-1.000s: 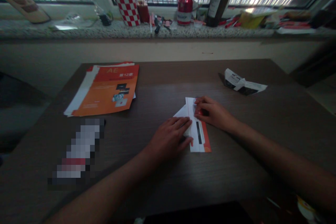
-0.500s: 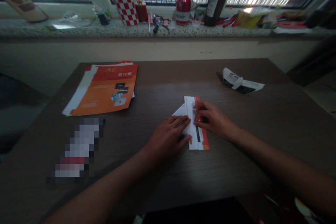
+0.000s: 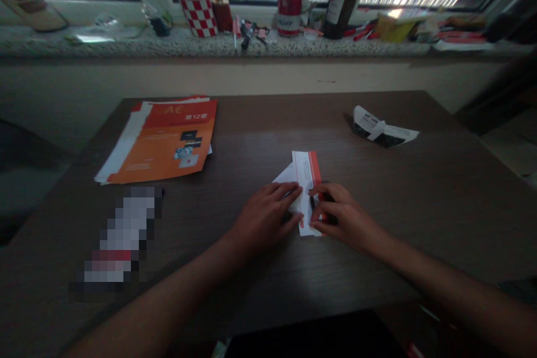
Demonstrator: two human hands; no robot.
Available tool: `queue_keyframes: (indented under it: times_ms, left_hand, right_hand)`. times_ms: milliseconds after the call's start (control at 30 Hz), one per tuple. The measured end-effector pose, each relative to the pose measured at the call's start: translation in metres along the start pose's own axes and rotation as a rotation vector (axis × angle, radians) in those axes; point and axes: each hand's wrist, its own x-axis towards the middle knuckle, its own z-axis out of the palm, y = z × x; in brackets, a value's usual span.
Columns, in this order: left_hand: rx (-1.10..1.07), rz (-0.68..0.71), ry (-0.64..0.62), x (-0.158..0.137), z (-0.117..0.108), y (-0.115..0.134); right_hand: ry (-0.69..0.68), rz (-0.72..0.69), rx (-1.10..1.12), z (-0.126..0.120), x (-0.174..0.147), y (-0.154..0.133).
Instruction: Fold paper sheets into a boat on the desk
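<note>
A white sheet of paper (image 3: 302, 170) with an orange-red edge and printed lines lies folded into a narrow strip on the table. From under its left side a white triangular flap sticks out. My left hand (image 3: 268, 210) rests on the paper's left part, fingers stretched out and thumb apart, pressing it down. On the lower right part of the strip, my right hand (image 3: 342, 212) has its fingers bent and their tips at the orange-red edge. Its fingers cover part of the print and the lower edge.
Orange printed booklets (image 3: 168, 140) lie at the table's back left, with a blurred-out phone-like object (image 3: 126, 229) nearer. A folded paper piece (image 3: 384, 127) sits at the back right. Along the stone windowsill (image 3: 146, 47) stand a red can (image 3: 289, 9), a dark bottle (image 3: 342, 0) and a checkered container (image 3: 193, 0).
My right hand has slid down along the strip's right edge toward me, uncovering its upper part. The left hand stays on the paper. The whole view has shifted slightly.
</note>
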Motion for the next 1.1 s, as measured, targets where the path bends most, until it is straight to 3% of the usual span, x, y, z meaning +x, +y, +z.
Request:
queue_keyframes:
  times_ms: [433,567,767,1100]
  left_hand:
    - [-0.004,0.003,0.009,0.000,0.000,-0.001]
    - [0.009,0.001,-0.007,0.001,-0.001,0.000]
    - [0.023,-0.008,-0.024,0.000,-0.002,0.001]
    - [-0.001,-0.011,-0.007,0.000,-0.001,0.001]
  right_hand:
    - [-0.023,0.077,0.186,-0.001,-0.016,-0.004]
    - [0.035,0.096,0.134,-0.003,-0.003,0.002]
    - [-0.001,0.115,0.067,-0.003,0.009,0.005]
    - [-0.056,0.077,0.000,-0.002,-0.013,-0.008]
